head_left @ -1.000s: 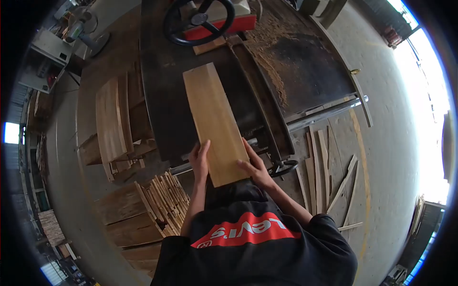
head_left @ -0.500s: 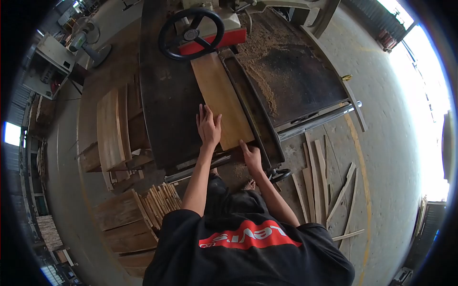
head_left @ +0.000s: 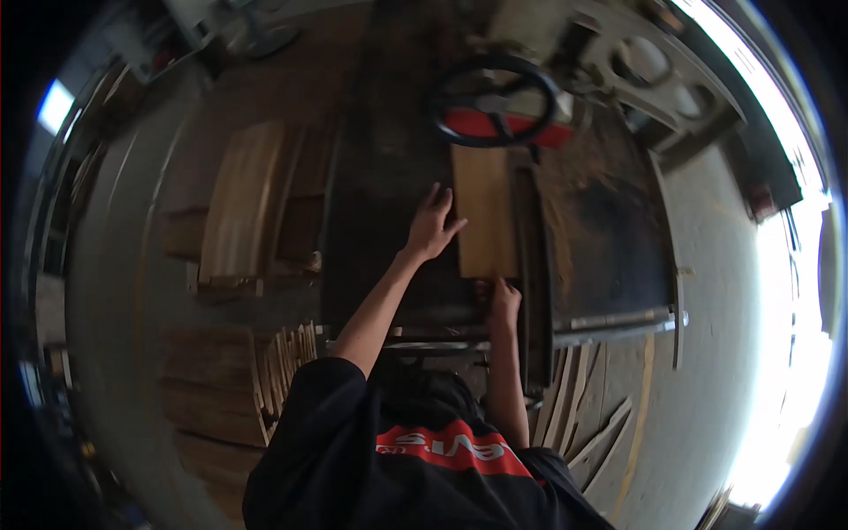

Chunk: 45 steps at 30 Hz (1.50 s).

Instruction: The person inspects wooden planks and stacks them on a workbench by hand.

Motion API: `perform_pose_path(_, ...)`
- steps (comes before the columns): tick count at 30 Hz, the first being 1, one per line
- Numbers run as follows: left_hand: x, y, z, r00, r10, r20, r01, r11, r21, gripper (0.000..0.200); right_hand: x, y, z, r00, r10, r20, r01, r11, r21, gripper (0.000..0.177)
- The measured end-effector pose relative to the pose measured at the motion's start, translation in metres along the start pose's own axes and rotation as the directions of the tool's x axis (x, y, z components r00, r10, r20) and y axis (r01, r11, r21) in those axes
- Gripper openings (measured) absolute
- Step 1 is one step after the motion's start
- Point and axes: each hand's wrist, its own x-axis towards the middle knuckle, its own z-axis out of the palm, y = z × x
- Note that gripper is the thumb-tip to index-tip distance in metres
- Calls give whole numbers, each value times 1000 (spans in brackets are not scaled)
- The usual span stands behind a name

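A light wooden board [head_left: 485, 216] lies flat on the dark machine table [head_left: 389, 177], along the left side of a long dark fence [head_left: 535, 265]. Its far end reaches under the red guard [head_left: 552, 134] and black handwheel [head_left: 495, 101]. My left hand [head_left: 432, 228] is beside the board's left edge, fingers spread, thumb at the edge. At the board's near end is my right hand [head_left: 504, 303], its fingers bent against the end; motion blurs them, and it does not wrap round the board.
Stacked boards [head_left: 243, 203] lie to the left, with more boards [head_left: 208, 371] and thin strips lower left. Sawdust [head_left: 561, 212] covers the table right of the fence. Offcut strips [head_left: 609, 433] lie on the floor at the lower right.
The view has turned, shifting the scene rightward. The board has moved farther under the handwheel, so less of it shows. My left hand has come off the board's top to its left edge.
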Motion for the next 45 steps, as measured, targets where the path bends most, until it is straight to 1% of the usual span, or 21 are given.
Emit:
perform_pose_path(2, -3, -23, -42, 1000, 0, 6, -1, 996, 84, 107, 11, -6, 1, 999, 48, 3, -49, 998, 33, 30)
perform_pose_path(5, -17, -84, -118, 976, -73, -207, 102, 986, 132, 119, 14, -25, 16, 996, 65, -52, -68, 996, -50, 31)
perform_pose_path(7, -31, -130, -179, 952, -87, -295, 188, 924, 333, 131, 14, -35, 22, 996, 73, -52, -77, 993, -85, 31)
perform_pose_path(8, -40, -149, -215, 934, -236, -268, 318, 892, 321, 135, 16, -38, 24, 996, 73, -46, -76, 995, -71, 32)
perform_pose_path(11, -82, -227, -295, 784, -469, -407, 619, 543, 567, 147, 26, -46, 30, 995, 90, -52, -94, 993, -74, 34)
perform_pose_path(14, -117, -288, -336, 519, -701, -489, 822, 255, 508, 152, 42, -54, 39, 990, 105, -93, -116, 986, -120, 36)
perform_pose_path(17, -115, -287, -336, 376, -819, -434, 918, 265, 295, 151, 47, -62, 48, 983, 96, -158, -125, 975, -184, 39)
perform_pose_path(23, -118, -274, -336, 392, -725, -566, 919, 277, 282, 127, 49, -60, 106, 945, -176, -275, 8, 855, -519, 47)
perform_pose_path(26, -141, -317, -344, 202, -929, -311, 886, 309, -346, 84, 36, -32, 145, 951, -284, -124, 175, 821, -543, 44)
perform_pose_path(29, -130, -294, -354, 314, -908, -278, 788, 413, -457, 45, 4, -10, 195, 908, -395, 138, 399, 717, -572, 35)
perform_pose_path(31, -127, -279, -367, 314, -925, -214, 723, 379, -578, 36, -29, 0, 227, 791, -419, 445, 611, 545, -573, 23)
perform_pose_path(32, -122, -269, -371, 323, -930, -173, 687, 356, -634, 32, -74, -23, 268, 781, -294, 551, 625, 373, -686, 21)
perform_pose_path(34, -105, -224, -389, 358, -916, -181, 767, 399, -503, 30, -104, -10, 294, 559, -123, 820, 801, 337, -495, 54)
perform_pose_path(35, -97, -206, -394, 375, -907, -191, 797, 421, -433, 30, -119, -6, 310, 381, -43, 923, 881, 318, -349, 89)
perform_pose_path(37, -94, -195, -377, 567, -746, -349, 719, 655, -233, 36, -157, 0, 341, 266, 4, 964, 857, 457, -238, 116)
perform_pose_path(38, -92, -189, -373, 651, -640, -409, 659, 744, -114, 39, -169, 11, 352, 241, -101, 965, 929, 311, -199, 120)
perform_pose_path(39, -84, -180, -373, 639, -666, -385, 733, 680, 40, 48, -176, 25, 357, 201, -197, 960, 973, 155, -172, 124)
perform_pose_path(41, -75, -159, -369, 656, -691, -303, 656, 721, -224, 49, -161, 43, 355, 163, -321, 933, 987, 42, -158, 119)
perform_pose_path(42, -77, -144, -363, 668, -701, -247, 575, 699, -425, 53, -145, 36, 353, 250, -177, 952, 963, 146, -226, 113)
perform_pose_path(43, -78, -118, -363, 701, -685, -196, 369, 584, -723, 59, -131, 37, 348, 131, -313, 941, 987, 130, -94, 109)
perform_pose_path(45, -105, -78, -348, 746, -664, -49, 520, 627, -581, 105, -117, 12, 334, 154, -424, 892, 965, 258, -44, 96)
